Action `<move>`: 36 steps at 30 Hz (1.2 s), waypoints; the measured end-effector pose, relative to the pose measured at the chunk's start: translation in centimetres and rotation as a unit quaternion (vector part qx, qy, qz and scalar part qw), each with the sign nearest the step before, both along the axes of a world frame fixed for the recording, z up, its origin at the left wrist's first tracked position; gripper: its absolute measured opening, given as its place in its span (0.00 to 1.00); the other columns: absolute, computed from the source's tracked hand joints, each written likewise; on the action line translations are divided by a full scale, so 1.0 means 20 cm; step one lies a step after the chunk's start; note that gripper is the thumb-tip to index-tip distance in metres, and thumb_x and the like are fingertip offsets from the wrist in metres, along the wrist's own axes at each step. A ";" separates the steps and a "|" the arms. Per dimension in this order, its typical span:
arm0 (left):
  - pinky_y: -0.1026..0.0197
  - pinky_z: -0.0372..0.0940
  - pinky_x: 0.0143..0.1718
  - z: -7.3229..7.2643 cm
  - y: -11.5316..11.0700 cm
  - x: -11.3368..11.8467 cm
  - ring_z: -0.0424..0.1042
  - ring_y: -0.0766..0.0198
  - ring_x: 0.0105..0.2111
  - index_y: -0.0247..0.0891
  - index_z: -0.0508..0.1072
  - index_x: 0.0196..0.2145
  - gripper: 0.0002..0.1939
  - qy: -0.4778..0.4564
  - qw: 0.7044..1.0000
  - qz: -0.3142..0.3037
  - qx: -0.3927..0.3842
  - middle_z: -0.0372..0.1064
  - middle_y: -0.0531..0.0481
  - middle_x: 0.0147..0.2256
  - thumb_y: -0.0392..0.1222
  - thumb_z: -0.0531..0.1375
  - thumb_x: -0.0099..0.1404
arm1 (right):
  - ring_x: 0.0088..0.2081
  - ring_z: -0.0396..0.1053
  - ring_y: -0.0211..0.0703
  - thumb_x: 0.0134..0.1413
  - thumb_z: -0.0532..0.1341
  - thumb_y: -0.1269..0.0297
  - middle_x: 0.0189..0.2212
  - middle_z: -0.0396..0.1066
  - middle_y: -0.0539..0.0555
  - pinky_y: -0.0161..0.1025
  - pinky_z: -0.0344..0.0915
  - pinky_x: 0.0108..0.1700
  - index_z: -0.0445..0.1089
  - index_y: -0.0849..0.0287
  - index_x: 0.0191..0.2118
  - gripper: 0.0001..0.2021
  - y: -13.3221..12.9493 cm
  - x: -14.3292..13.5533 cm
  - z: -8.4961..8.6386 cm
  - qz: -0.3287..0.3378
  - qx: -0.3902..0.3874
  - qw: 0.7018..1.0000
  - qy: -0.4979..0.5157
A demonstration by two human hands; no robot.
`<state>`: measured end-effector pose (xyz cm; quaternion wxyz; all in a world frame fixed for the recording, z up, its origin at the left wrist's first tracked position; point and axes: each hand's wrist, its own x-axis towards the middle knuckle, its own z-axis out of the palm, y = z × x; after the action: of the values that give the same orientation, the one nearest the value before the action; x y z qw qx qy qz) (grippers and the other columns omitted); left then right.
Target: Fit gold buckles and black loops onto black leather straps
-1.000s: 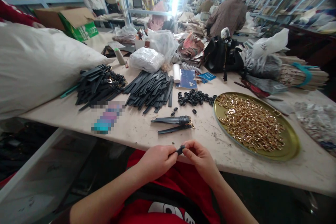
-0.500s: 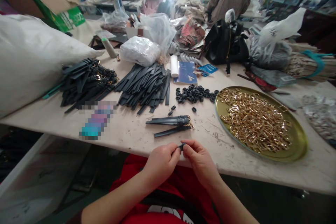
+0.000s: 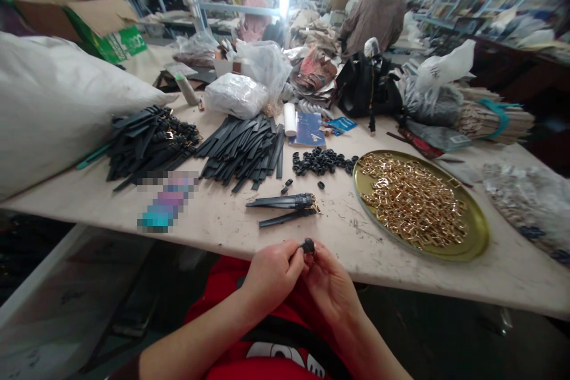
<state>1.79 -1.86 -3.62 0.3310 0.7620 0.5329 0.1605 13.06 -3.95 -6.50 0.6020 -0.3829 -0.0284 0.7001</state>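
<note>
Close to the table's front edge, my left hand (image 3: 276, 268) and my right hand (image 3: 328, 280) meet, both closed on a short black strap (image 3: 307, 244). Its upper end shows bent over at the fingertips; the rest is hidden inside my hands. Just beyond lie several black buckle straps (image 3: 280, 202) with gold buckles, and another strap (image 3: 285, 218) in front of them. Small black loops (image 3: 323, 161) form a heap farther back, with a few loose ones nearer. To the right, a round gold tray (image 3: 480, 237) holds many gold wire buckles (image 3: 414, 199).
Plain black strips (image 3: 244, 151) and a pile of buckled straps (image 3: 146, 139) lie at left, beside a big white sack (image 3: 57, 107). Behind are a white roll (image 3: 290, 120), a blue booklet (image 3: 308, 129), plastic bags and a black bag (image 3: 367, 86). People sit farther back.
The black strap's end now stands up bent between my fingertips. My right hand has turned, with its fingers more below the strap. The camera view has shifted slightly right.
</note>
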 end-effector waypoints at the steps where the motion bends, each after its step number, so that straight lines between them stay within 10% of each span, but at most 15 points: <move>1: 0.65 0.49 0.24 0.01 -0.02 0.00 0.62 0.68 0.23 0.38 0.64 0.24 0.15 0.004 1.000 0.000 0.010 0.65 0.53 0.22 0.42 0.45 0.64 | 0.27 0.66 0.34 0.39 0.66 0.67 0.25 0.70 0.46 0.32 0.65 0.33 0.71 0.57 0.29 0.06 -0.02 -0.01 0.00 -0.005 0.001 1.000 0.005; 18: 0.63 0.48 0.25 0.00 -0.16 -0.03 0.66 0.65 0.25 0.38 0.65 0.26 0.15 0.075 0.991 -0.008 0.113 0.69 0.51 0.24 0.42 0.44 0.65 | 0.27 0.66 0.34 0.40 0.63 0.69 0.24 0.69 0.46 0.31 0.65 0.32 0.69 0.56 0.27 0.04 -0.17 -0.11 0.02 -0.042 0.032 0.998 0.027; 24: 0.65 0.54 0.26 0.02 -0.13 -0.07 0.64 0.66 0.25 0.36 0.67 0.31 0.15 -0.056 0.996 -0.063 -0.027 0.66 0.51 0.25 0.44 0.45 0.65 | 0.22 0.60 0.33 0.42 0.65 0.63 0.20 0.65 0.44 0.32 0.60 0.27 0.68 0.56 0.29 0.07 -0.17 -0.03 0.02 -0.002 0.086 0.988 -0.128; 27: 0.67 0.57 0.25 0.06 -0.10 -0.12 0.63 0.69 0.23 0.35 0.61 0.49 0.17 -0.157 0.967 -0.107 -0.169 0.65 0.53 0.26 0.42 0.46 0.64 | 0.20 0.56 0.32 0.43 0.64 0.60 0.17 0.61 0.43 0.32 0.56 0.25 0.68 0.59 0.29 0.09 -0.14 0.01 0.02 0.026 0.093 0.975 -0.198; 36: 0.66 0.59 0.26 0.01 0.02 -0.14 0.62 0.70 0.24 0.39 0.42 0.60 0.29 -0.211 0.936 -0.088 -0.266 0.64 0.54 0.28 0.38 0.47 0.62 | 0.21 0.59 0.32 0.47 0.62 0.61 0.16 0.62 0.43 0.32 0.57 0.26 0.65 0.58 0.27 0.07 -0.08 0.00 0.00 0.088 0.085 0.982 -0.143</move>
<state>-1.08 -1.54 -3.38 0.6394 0.6383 0.4049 0.1407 12.99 -5.47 -6.56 0.5581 -0.4227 -0.2068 0.6835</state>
